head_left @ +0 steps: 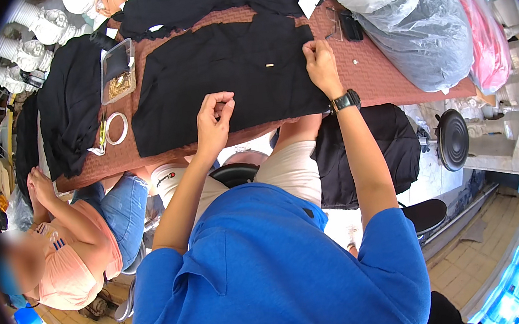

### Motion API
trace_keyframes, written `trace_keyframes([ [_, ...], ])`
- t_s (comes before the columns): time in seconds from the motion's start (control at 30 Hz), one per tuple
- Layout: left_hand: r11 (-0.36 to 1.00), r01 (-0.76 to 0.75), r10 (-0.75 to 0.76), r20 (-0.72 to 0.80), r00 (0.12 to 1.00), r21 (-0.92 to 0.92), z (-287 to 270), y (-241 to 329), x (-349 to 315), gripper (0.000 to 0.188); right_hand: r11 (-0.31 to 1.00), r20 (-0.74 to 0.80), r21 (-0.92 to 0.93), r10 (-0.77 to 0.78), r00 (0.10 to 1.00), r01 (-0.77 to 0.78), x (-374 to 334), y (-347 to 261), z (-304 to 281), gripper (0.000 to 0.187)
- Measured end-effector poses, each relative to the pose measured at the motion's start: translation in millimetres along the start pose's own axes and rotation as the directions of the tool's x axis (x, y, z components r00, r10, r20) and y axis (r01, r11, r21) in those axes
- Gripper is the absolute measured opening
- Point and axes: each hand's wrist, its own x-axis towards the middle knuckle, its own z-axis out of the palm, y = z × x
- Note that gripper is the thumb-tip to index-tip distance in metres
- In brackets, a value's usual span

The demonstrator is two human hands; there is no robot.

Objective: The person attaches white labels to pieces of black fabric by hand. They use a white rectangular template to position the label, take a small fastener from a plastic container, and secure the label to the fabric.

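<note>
On the brown table (384, 77), right hand (320, 65) pins black cloth (224, 76) edge; left hand (215, 121) pinched shut above its near edge

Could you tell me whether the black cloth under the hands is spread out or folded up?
Spread out: the black cloth lies flat across the brown table, the right hand pressing its edge.

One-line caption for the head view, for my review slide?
Right hand presses a black fabric piece on the reddish-brown table; left hand pinches above its near edge.
</note>
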Motion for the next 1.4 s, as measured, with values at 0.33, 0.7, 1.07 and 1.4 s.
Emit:
trace_keyframes([
  [0.33,0.999,-0.052,0.052,-0.024,0.998,-0.002,-10,-11,-14,0.015,0.973,-0.013,0.217,0.08,0.997,-0.075,23,-60,-14,0.013],
  [0.7,0.947,0.145,-0.188,-0.128,0.974,-0.285,-33,-7,-22,0.037,0.744,0.283,0.208,-0.667,0.689,0.635,-76,-319,-13,0.017],
  [1.07,0.712,0.109,-0.188,-0.038,0.982,-0.694,-123,19,-8,0.041,0.451,-0.156,0.642,-0.715,0.682,0.62,-69,-376,10,0.036],
  [1.4,0.561,0.16,-0.108,0.119,0.987,-0.812,-134,36,15,0.046,0.347,0.653,0.752,-0.282,0.703,-0.56,47,-261,-63,0.053],
])
